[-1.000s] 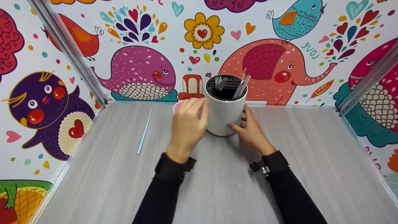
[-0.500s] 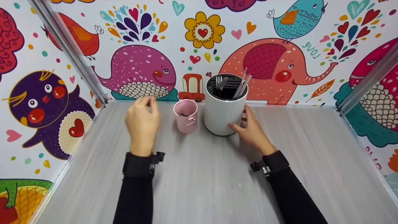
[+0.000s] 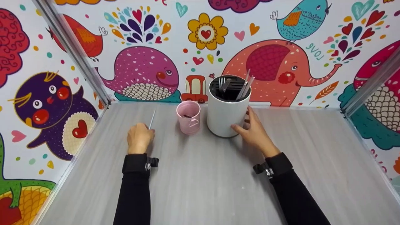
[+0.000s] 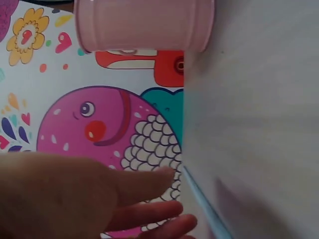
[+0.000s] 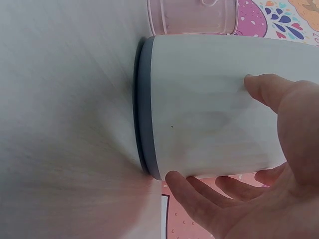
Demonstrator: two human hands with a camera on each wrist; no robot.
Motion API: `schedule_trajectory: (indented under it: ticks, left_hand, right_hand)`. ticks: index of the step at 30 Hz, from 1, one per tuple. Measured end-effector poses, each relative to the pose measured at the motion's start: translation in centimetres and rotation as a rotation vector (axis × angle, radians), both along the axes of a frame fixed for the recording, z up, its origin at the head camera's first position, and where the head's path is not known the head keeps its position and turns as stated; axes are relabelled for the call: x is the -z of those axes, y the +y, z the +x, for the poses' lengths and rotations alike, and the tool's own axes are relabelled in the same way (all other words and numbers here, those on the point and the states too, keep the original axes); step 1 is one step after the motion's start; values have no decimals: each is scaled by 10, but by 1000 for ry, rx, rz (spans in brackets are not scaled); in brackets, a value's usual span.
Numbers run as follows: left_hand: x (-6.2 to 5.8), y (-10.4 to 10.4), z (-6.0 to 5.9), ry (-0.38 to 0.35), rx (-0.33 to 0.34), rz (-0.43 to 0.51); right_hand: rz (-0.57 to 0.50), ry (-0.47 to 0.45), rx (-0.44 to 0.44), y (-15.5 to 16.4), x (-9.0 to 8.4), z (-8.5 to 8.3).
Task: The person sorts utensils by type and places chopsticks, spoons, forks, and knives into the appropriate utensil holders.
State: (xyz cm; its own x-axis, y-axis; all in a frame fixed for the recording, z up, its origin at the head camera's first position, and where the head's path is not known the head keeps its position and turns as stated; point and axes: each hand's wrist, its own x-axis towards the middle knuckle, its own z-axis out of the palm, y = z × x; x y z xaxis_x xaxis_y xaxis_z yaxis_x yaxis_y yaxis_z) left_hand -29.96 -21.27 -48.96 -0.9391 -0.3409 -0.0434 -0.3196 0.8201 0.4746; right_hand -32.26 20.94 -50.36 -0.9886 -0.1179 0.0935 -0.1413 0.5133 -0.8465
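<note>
On the left part of the table lies a thin pale blue stick (image 3: 152,119), its near part hidden by my left hand (image 3: 139,137). In the left wrist view the thumb and fingers reach beside the stick (image 4: 205,206), with a small gap showing between them. My right hand (image 3: 256,134) holds the white cylindrical utensil holder (image 3: 226,117), thumb on its front and fingers round its right side. The holder stands upright. A fork (image 3: 222,83) and several clear sticks (image 3: 245,89) poke out of its black slotted insert.
A small pink cup (image 3: 189,123) with a little handle stands just left of the holder, some dark bits inside. Behind the grey table (image 3: 200,181) rises a wall (image 3: 168,18) printed with cartoon animals. Metal posts (image 3: 72,56) mark the corners.
My left hand has moved away from beside the utensil holder, left past the pink cup, and down to the stick on the table. The right hand has stayed on the holder.
</note>
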Motion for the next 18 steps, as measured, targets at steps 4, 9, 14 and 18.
schedule_trajectory:
  ticks: [4,9,14,18]
  left_hand:
    - [7,-3,0,-34,18,-3]
    - [13,-6,1,-47,21,-24]
    - [14,-5,-1,-76,20,-20]
    - [12,0,-4,-124,43,-30]
  right_hand:
    - [-8,3,-1,0,1,0]
    - [-12,-4,5,-1,3,1]
    - [-15,-18,7,-2,2,0]
    - [-14,-22,12,-1,0,0]
